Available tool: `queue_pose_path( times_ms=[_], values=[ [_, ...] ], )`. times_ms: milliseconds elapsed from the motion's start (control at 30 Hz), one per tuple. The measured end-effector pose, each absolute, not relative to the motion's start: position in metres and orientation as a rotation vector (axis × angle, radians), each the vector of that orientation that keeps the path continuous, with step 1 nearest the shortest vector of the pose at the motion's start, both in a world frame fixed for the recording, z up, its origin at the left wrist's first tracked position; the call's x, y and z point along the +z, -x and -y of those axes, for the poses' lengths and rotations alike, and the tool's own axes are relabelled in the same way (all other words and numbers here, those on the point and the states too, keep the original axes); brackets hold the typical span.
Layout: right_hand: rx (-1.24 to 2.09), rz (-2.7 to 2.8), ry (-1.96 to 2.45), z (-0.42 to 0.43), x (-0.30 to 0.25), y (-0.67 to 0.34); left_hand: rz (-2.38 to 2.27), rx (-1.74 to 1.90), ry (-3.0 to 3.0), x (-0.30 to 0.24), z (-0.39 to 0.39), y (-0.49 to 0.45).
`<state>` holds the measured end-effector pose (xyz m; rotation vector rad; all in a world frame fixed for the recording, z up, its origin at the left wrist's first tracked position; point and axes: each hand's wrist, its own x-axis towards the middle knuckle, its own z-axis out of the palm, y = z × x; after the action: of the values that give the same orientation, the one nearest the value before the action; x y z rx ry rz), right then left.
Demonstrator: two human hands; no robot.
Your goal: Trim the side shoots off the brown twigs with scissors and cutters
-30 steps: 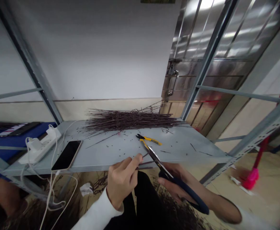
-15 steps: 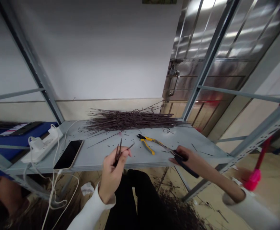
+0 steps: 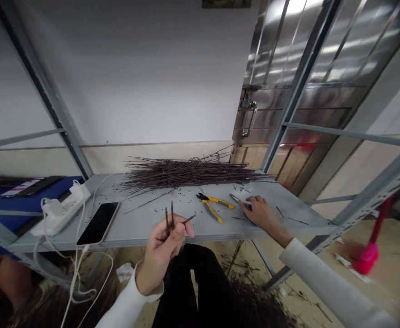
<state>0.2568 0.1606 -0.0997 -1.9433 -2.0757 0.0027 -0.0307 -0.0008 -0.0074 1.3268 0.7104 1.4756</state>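
1. From my remote feed: fingers [image 3: 178, 231] of the left hand [image 3: 159, 257] pinched shut on short dark twig pieces [image 3: 168, 219], two upright, one slanting right, held just above the shelf edge.
2. Right-hand fingers [image 3: 254, 201] curl over dark-handled scissors [image 3: 243, 205] on the steel shelf [image 3: 200, 232]; I cannot tell whether they grip. The right hand [image 3: 263, 214] rests on the shelf, its blades pointing left.
3. Yellow-handled cutting pliers [image 3: 212, 203] lie between the two hands, touching neither.
4. Beyond them, a long heap of thin dark twigs [image 3: 189, 175] lies along the shelf's back edge, with small cut bits [image 3: 186, 200] scattered in front.
5. Toward the left, a black smartphone [image 3: 99, 223] lies beside a white power strip [image 3: 59, 212] with white cables [image 3: 79, 269] trailing down.
6. Below, dark clippings [image 3: 251, 291] cover the floor beside the person's black trousers [image 3: 193, 278].
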Motion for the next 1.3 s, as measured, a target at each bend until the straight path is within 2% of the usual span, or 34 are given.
queue_pose_path(
  times_ms=[133, 300, 633, 867, 1067, 1300],
  values=[
    [0.07, 2.27, 1.801, -0.16, -0.1, -0.215, -0.607, 1.427, -1.251, -0.006, -0.003, 0.03],
    [0.195, 2.381, 1.826, -0.171, -0.1, -0.188, -0.487, 1.369, -1.189, -0.002, -0.006, 0.031],
    [0.43, 2.154, 1.875, -0.172, -0.082, -0.19, -0.387, 1.27, -1.136, 0.002, -0.007, 0.035],
    [0.955, 2.06, 1.351, -0.121, -0.072, -0.189, -0.389, 1.216, -1.059, 0.001, -0.017, 0.036],
    [1.481, 1.795, 0.569, -0.069, -0.049, -0.174, -0.38, 1.188, -1.038, -0.001, -0.022, 0.034],
    [1.448, 1.812, 0.438, -0.047, -0.036, -0.17, -0.38, 1.174, -1.01, -0.002, -0.025, 0.03]
  ],
)
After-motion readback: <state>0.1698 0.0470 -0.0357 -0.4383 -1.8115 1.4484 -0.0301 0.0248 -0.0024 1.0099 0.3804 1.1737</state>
